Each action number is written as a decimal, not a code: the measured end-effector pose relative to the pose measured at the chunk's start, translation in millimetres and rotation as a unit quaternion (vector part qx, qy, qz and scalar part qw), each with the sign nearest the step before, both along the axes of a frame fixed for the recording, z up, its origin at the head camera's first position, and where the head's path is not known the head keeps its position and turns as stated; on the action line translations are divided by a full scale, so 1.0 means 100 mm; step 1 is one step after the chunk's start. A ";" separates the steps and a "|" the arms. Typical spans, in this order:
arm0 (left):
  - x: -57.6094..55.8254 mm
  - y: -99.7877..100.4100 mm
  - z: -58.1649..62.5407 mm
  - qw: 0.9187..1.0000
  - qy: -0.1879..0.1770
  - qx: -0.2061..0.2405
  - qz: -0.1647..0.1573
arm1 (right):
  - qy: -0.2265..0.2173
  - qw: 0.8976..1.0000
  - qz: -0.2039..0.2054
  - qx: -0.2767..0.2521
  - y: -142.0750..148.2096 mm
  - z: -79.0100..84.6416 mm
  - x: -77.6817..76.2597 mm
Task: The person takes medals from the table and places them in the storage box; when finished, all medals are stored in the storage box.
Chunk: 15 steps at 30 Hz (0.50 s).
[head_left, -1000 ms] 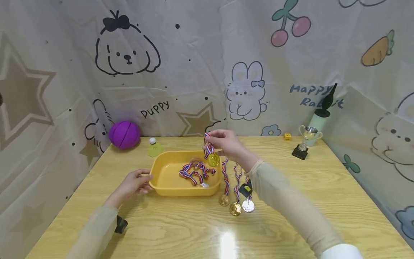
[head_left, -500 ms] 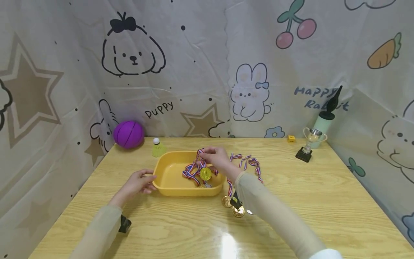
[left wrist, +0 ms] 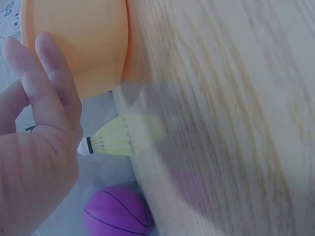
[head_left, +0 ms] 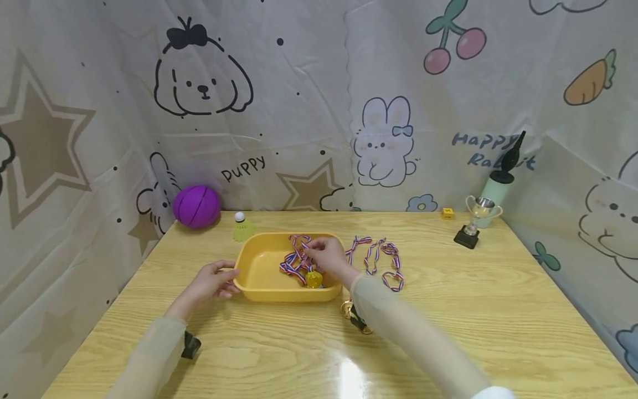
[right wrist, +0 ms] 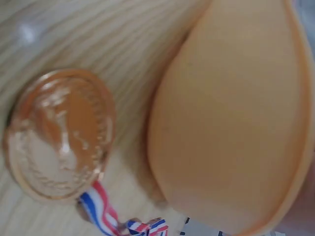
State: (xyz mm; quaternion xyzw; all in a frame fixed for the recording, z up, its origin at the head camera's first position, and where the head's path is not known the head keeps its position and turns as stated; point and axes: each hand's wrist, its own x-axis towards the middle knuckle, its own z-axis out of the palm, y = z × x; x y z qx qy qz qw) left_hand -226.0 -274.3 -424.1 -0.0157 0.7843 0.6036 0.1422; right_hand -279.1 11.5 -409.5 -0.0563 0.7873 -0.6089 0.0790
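Observation:
My right hand [head_left: 329, 257] is over the right part of a yellow plastic basin [head_left: 259, 271], pinching the striped ribbon of a gold medal [head_left: 314, 279]. That medal hangs low inside the basin, beside a heap of red, white and blue ribbon [head_left: 293, 266]. My left hand [head_left: 211, 280] holds the basin's left rim, thumb and fingers at the edge. The left wrist view shows two of its fingers [left wrist: 54, 64] stretched along the outer wall. In the right wrist view a medal [right wrist: 61, 135] lies on the table next to the basin, while the right hand itself is hidden there.
Medal ribbons [head_left: 391, 260] lie on the table right of the basin, their medals partly covered by my forearm. Behind stand a purple ball [head_left: 196, 206], a shuttlecock [head_left: 242, 227], a small yellow cube [head_left: 447, 213], a trophy cup [head_left: 476, 221] and a pale green pump [head_left: 495, 191].
My right hand has moved down and left from over the basin's back right corner, lowering the gold medal into the basin. My left hand stays at the left rim.

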 end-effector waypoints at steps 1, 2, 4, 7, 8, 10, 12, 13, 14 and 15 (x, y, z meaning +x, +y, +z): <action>0.00 0.00 0.00 1.000 0.000 0.000 0.002 | 0.004 1.000 0.000 0.008 0.00 -0.02 0.00; 0.00 0.00 0.00 1.000 0.000 0.000 0.003 | 0.010 1.000 0.002 0.017 -0.01 -0.03 0.00; 0.00 0.00 -0.01 1.000 0.001 0.004 0.005 | 0.020 0.999 0.007 0.027 -0.01 -0.06 0.01; -0.01 0.00 -0.01 1.000 0.001 0.007 0.006 | 0.047 0.997 0.011 0.060 -0.01 -0.09 0.01; -0.01 0.00 -0.01 1.000 0.001 0.007 0.006 | 0.056 0.996 0.012 0.073 -0.01 -0.09 0.01; -0.01 -0.01 -0.02 1.000 0.000 0.006 0.005 | 0.074 0.992 0.011 0.100 -0.01 -0.10 0.01; -0.02 -0.01 -0.02 1.000 -0.001 0.005 0.004 | 0.083 0.990 0.011 0.118 -0.01 -0.11 0.01; -0.02 0.00 -0.02 1.000 -0.001 0.005 0.004 | 0.085 0.989 0.011 0.122 -0.01 -0.11 0.01; -0.02 0.00 -0.02 1.000 -0.002 0.004 0.004 | 0.088 0.988 0.011 0.128 -0.01 -0.11 0.02; -0.02 0.00 -0.03 1.000 -0.002 0.003 0.004 | 0.090 0.987 0.011 0.131 -0.01 -0.11 0.02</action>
